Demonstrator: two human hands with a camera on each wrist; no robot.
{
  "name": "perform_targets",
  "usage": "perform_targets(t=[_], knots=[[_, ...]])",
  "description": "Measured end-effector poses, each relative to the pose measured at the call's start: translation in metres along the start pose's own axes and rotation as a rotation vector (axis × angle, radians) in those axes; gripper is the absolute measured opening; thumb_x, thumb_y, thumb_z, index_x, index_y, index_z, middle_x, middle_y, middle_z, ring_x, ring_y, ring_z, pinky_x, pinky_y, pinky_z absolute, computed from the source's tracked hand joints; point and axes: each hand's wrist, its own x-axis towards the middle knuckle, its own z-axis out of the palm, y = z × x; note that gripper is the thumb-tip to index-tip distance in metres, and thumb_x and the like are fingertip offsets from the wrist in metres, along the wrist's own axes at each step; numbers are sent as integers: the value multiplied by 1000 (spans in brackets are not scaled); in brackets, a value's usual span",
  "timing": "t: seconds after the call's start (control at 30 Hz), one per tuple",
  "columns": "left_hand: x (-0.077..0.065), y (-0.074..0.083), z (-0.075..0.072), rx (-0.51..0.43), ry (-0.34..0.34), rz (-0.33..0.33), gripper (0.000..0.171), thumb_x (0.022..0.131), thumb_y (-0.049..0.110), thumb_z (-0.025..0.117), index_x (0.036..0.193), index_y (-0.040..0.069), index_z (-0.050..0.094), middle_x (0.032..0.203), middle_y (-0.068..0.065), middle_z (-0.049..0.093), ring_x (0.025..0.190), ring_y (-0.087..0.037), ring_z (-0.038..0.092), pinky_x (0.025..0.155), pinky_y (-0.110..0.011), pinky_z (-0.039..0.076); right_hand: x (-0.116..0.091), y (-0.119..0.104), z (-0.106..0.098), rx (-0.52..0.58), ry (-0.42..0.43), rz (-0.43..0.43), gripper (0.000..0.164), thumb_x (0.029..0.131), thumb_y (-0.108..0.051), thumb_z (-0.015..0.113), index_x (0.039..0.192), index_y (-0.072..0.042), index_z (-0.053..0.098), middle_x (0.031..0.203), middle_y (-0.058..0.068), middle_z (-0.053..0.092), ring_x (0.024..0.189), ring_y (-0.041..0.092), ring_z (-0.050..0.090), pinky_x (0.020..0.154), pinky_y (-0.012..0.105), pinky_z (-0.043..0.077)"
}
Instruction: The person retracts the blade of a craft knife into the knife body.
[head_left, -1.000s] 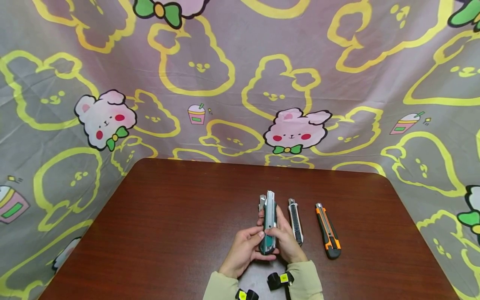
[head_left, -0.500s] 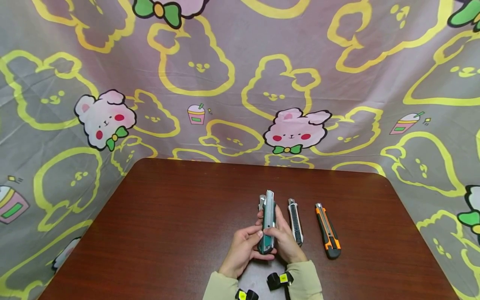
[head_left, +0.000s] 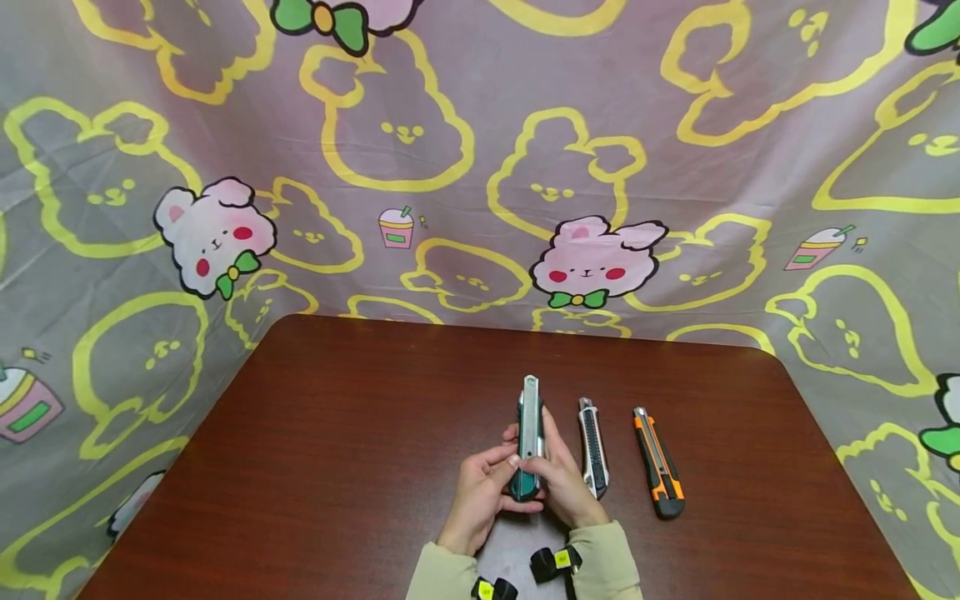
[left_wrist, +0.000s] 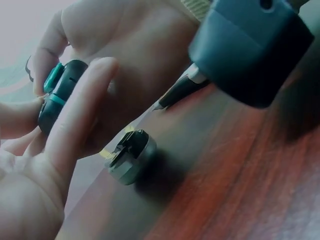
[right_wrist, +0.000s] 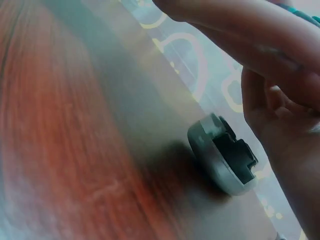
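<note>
Both hands hold a green-and-silver utility knife (head_left: 530, 425), raised over the table with its long silver channel pointing away. My left hand (head_left: 477, 498) pinches its lower end between thumb and fingers. The right hand (head_left: 567, 483) grips its side, thumb laid across the front. In the left wrist view the black-and-green butt of the knife (left_wrist: 62, 92) shows between the fingers. Just right of the hands lies a silver-and-black utility knife (head_left: 592, 446); its hollow end (right_wrist: 225, 155) is near in the right wrist view. Further right is an orange-and-black utility knife (head_left: 657, 467).
The brown wooden table (head_left: 337, 433) reaches back to a patterned cloth wall (head_left: 457, 275) that also closes both sides. Black wrist straps (head_left: 553, 563) with yellow labels sit at the pale green sleeves (head_left: 607, 562).
The held utility knife has shifted slightly left and up with both hands, its top end tilting away. A silver knife tip seen earlier behind it is now hidden. The knives at right lie still.
</note>
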Motion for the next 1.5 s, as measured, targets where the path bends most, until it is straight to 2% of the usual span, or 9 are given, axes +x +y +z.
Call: perform_targets(t=[0.3,0.53,0.67,0.77,0.9,1.03,1.13,1.33,1.5], knots=[[-1,3,0,3,19,-12,36,89,9,51,120,-9,49,106,-26,60,75,-38,64,63,-49,53,0,-1,1,-20,13,20,75,78,12,45,141,-15,15,116,22,40,103,23,48,89,27,43],[-2,5,-1,3,13,-3,39,89,9,52,122,-11,47,107,-26,60,77,-38,64,63,-50,53,1,-2,4,-17,7,-15,73,78,12,45,141,-12,16,116,24,39,105,22,49,89,24,44],[-2,8,-6,-11,38,15,40,89,10,53,123,-10,46,110,-25,58,80,-34,65,64,-51,52,2,-3,7,-5,7,-21,73,83,8,47,143,-16,13,124,31,34,112,22,47,92,22,43],[-1,12,-11,6,90,53,39,88,12,55,122,-7,49,110,-25,59,80,-32,65,65,-50,53,2,-4,9,-19,22,-26,72,86,3,47,144,-17,11,138,26,27,123,19,38,97,20,39],[-1,17,-20,85,187,102,36,86,15,58,118,-3,56,105,-23,62,76,-27,67,65,-47,54,1,-3,10,-56,48,-57,65,86,5,46,143,-6,16,145,21,19,127,19,32,98,19,37],[-2,20,-28,167,283,136,34,84,16,62,114,-1,60,101,-23,64,72,-19,66,63,-42,56,2,0,15,-107,22,-95,62,84,7,48,139,4,20,143,26,19,125,31,32,100,27,39],[-1,22,-32,259,342,176,32,83,17,63,110,1,63,100,-21,65,76,-14,65,64,-32,56,5,0,22,-152,2,-114,63,84,8,49,139,6,19,143,27,20,125,40,28,105,35,34],[0,26,-36,419,444,212,23,81,15,66,103,8,68,100,-13,67,78,-11,64,64,-22,52,9,3,35,-227,37,-71,62,85,4,51,139,4,22,148,18,15,132,36,21,106,53,23],[-8,39,-29,507,492,201,21,81,6,62,101,2,67,98,-17,67,79,-16,64,61,-22,52,11,10,46,-265,84,33,63,87,-6,54,139,5,20,149,16,9,129,37,29,104,39,31]])
